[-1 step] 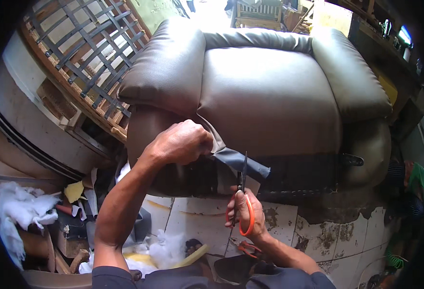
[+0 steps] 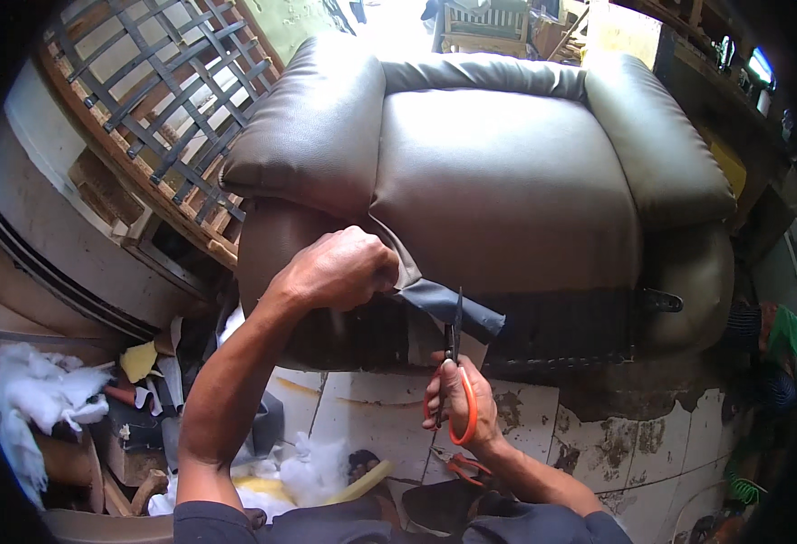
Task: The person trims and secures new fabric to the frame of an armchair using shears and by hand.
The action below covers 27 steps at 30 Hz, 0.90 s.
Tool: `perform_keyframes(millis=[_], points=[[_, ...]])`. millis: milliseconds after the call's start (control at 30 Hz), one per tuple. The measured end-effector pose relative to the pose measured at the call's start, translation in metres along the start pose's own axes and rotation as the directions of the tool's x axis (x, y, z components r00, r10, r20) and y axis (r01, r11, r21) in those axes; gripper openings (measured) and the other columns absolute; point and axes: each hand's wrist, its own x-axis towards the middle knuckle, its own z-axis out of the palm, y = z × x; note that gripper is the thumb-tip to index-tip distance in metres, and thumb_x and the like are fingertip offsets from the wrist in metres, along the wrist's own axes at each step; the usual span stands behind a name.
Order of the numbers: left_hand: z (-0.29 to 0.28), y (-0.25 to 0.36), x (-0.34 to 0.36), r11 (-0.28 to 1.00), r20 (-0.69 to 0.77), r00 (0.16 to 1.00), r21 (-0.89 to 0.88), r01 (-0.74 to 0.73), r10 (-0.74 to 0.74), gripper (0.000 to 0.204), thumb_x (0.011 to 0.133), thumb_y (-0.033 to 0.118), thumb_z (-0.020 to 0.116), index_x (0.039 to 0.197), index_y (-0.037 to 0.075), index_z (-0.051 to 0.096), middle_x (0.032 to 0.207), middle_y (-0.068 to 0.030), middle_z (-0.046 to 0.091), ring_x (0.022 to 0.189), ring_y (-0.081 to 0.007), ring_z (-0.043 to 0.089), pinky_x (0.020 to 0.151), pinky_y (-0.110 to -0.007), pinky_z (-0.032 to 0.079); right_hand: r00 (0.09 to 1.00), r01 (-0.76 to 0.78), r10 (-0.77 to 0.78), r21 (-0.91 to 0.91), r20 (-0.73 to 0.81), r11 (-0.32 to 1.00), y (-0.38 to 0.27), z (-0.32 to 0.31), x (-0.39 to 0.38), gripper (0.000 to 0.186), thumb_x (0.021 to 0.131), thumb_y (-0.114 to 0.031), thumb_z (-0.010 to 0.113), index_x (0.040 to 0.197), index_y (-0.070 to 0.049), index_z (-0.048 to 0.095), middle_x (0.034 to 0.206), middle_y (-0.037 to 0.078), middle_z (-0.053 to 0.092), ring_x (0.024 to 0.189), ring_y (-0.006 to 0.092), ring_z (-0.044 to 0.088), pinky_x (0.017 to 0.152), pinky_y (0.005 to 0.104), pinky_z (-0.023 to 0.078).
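A brown leather recliner (image 2: 498,181) fills the middle, with a dark band along its lower front. My left hand (image 2: 335,265) is closed on a loose leather flap (image 2: 405,263) at the seat's left front, its fingertips partly hidden. From the flap, a grey-blue strip (image 2: 478,308) hangs toward the right. Below it, my right hand (image 2: 471,399) grips orange-handled scissors (image 2: 462,433) by the handles, with the dark blades pointing up across the strip.
A wooden frame with woven straps (image 2: 154,118) leans at left. White stuffing (image 2: 49,390), foam and scraps lie lower left. Pliers (image 2: 462,470) are on the cracked tiled floor (image 2: 362,417) below me. A green cloth (image 2: 788,349) is at right. Cluttered shelving (image 2: 724,45) stands back right.
The scissors and the free end of the grey-blue strip have shifted very slightly left. My left hand holds almost exactly the same place.
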Motion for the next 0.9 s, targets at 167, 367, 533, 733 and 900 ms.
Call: perform_keyframes(millis=[167, 367, 533, 733, 900], points=[[0.005, -0.006, 0.002, 1.000, 0.004, 1.000, 0.017, 0.015, -0.015, 0.025, 0.079, -0.002, 0.074, 0.101, 0.009, 0.079, 0.098, -0.0154, 0.076, 0.090, -0.0334, 0.074, 0.086, -0.043, 0.058, 0.993, -0.076, 0.081, -0.053, 0.091, 0.996, 0.009, -0.004, -0.005, 0.056, 0.103, -0.052, 0.056, 0.130, -0.003, 0.051, 0.085, 0.003, 0.055, 0.072, 0.0083, 0.059, 0.057, 0.0266, 0.058], [0.005, -0.010, 0.003, 0.999, 0.049, 0.997, 0.002, -0.052, 0.052, 0.018, 0.081, 0.005, 0.072, 0.098, 0.007, 0.079, 0.095, -0.0140, 0.076, 0.089, -0.0325, 0.074, 0.086, -0.041, 0.058, 0.965, -0.073, 0.102, -0.128, 0.240, 0.989, 0.003, 0.023, -0.010, 0.051, 0.107, -0.047, 0.047, 0.132, -0.002, 0.048, 0.089, 0.004, 0.055, 0.074, 0.0117, 0.059, 0.062, 0.0305, 0.057], [0.007, -0.014, 0.006, 0.993, 0.049, 0.992, -0.025, -0.118, 0.119, 0.016, 0.081, 0.007, 0.072, 0.096, 0.007, 0.079, 0.094, -0.0134, 0.076, 0.088, -0.0319, 0.074, 0.086, -0.040, 0.057, 0.969, -0.119, 0.145, -0.132, 0.200, 0.984, -0.010, 0.043, 0.009, 0.054, 0.109, -0.050, 0.041, 0.129, 0.000, 0.047, 0.087, 0.006, 0.055, 0.071, 0.0140, 0.060, 0.060, 0.0307, 0.057], [0.004, -0.011, 0.006, 0.986, 0.052, 0.986, -0.049, -0.157, 0.159, 0.016, 0.080, 0.003, 0.072, 0.094, 0.006, 0.078, 0.092, -0.0130, 0.076, 0.085, -0.0318, 0.073, 0.085, -0.041, 0.057, 0.984, -0.047, 0.065, -0.110, 0.165, 0.993, -0.014, 0.048, 0.027, 0.054, 0.108, -0.049, 0.042, 0.129, 0.001, 0.048, 0.086, 0.005, 0.054, 0.066, 0.0134, 0.059, 0.055, 0.0304, 0.056], [0.006, -0.011, 0.008, 0.992, 0.065, 0.990, -0.030, -0.126, 0.128, 0.017, 0.078, 0.001, 0.071, 0.093, 0.006, 0.078, 0.090, -0.0130, 0.075, 0.084, -0.0326, 0.072, 0.083, -0.042, 0.057, 0.988, -0.051, 0.067, -0.117, 0.141, 0.992, -0.014, 0.037, 0.016, 0.058, 0.107, -0.050, 0.045, 0.130, 0.003, 0.048, 0.085, 0.004, 0.053, 0.063, 0.0119, 0.058, 0.052, 0.0281, 0.057]])
